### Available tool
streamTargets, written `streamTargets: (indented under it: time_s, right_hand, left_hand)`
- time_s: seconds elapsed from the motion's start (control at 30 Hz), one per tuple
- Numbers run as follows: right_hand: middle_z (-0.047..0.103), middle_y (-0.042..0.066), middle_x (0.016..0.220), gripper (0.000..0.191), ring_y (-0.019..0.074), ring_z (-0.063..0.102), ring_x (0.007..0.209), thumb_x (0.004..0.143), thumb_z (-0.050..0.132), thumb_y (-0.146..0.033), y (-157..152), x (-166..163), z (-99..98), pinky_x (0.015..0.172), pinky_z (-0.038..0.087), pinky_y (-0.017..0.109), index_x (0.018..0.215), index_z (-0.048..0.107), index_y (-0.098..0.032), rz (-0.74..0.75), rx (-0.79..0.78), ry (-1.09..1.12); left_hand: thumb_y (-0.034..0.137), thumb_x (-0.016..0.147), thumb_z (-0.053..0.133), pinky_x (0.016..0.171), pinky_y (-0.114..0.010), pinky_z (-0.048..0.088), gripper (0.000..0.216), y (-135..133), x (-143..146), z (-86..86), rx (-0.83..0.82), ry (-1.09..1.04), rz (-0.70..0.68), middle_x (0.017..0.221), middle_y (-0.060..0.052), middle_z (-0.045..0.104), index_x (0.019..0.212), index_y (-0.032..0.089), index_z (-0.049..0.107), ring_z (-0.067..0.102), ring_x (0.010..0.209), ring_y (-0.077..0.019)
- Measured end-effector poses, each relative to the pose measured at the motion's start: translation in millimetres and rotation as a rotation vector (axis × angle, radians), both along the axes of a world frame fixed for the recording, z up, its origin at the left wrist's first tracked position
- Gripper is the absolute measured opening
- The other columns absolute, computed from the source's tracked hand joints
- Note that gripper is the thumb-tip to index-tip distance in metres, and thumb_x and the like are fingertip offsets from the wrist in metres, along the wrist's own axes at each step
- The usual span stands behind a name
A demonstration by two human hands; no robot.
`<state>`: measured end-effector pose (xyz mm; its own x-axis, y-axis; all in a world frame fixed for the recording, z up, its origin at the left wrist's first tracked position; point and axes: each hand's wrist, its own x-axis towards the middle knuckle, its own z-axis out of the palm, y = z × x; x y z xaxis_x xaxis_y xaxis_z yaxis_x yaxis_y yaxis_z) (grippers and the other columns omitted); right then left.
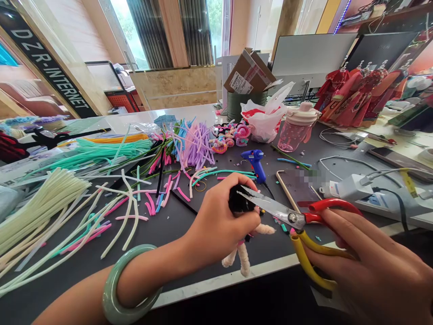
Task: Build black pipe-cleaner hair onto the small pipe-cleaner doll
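Note:
My left hand (216,221), a green bangle (117,289) on its wrist, is closed around a small pipe-cleaner doll (244,259). The doll's black fuzzy head (239,201) shows between thumb and fingers, and its cream limbs hang below. In my right hand (368,257) are scissors (292,218) with one red and one yellow handle. Their blades point left, with the tips against or just in front of the black fuzz; contact is hard to make out. The blades look nearly closed.
Pipe cleaners in cream (43,203), teal (98,153) and purple (199,144) cover the left and middle table. Beyond my hands lie a blue glue gun (255,163) and a phone (297,189). A pink bottle (296,128) and a power strip (372,205) stand at right.

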<state>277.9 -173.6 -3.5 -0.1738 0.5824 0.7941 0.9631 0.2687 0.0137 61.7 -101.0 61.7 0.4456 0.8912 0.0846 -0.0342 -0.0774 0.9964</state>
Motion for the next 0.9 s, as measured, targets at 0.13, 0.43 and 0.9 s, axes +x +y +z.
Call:
streamTargets:
  time_s: [0.13, 0.43, 0.9]
  right_hand:
    - [0.076, 0.006, 0.083, 0.027, 0.0206, 0.071, 0.066, 0.088, 0.060, -0.027, 3, -1, 6.9, 0.052, 0.053, 0.028, 0.064, 0.073, -0.024, 0.027, 0.077, -0.148]
    - [0.074, 0.006, 0.075, 0.038, 0.0177, 0.069, 0.063, 0.088, 0.057, -0.014, 5, -4, 13.4, 0.048, 0.043, 0.026, 0.055, 0.071, -0.025, 0.092, 0.135, -0.238]
    - [0.071, 0.003, 0.074, 0.026, 0.0153, 0.065, 0.054, 0.083, 0.064, -0.043, 13, -6, 4.4, 0.048, 0.043, 0.026, 0.090, 0.060, -0.018, -0.042, 0.127, -0.048]
  left_hand:
    - [0.009, 0.068, 0.059, 0.044, -0.020, 0.045, 0.022, 1, 0, -0.4, 0.003, 0.007, 0.007, 0.064, 0.007, 0.054, 0.085, 0.020, 0.050, 0.054, 0.047, -0.0084]
    - [0.005, 0.066, 0.057, 0.047, -0.020, 0.047, 0.024, 3, -1, 1.5, -0.002, 0.031, -0.003, 0.064, 0.008, 0.054, 0.084, 0.020, 0.050, 0.055, 0.048, -0.0078]
    - [0.006, 0.066, 0.054, 0.048, -0.020, 0.045, 0.023, 3, 0, 3.6, 0.041, 0.146, 0.026, 0.061, 0.009, 0.050, 0.084, 0.020, 0.049, 0.050, 0.049, -0.0066]
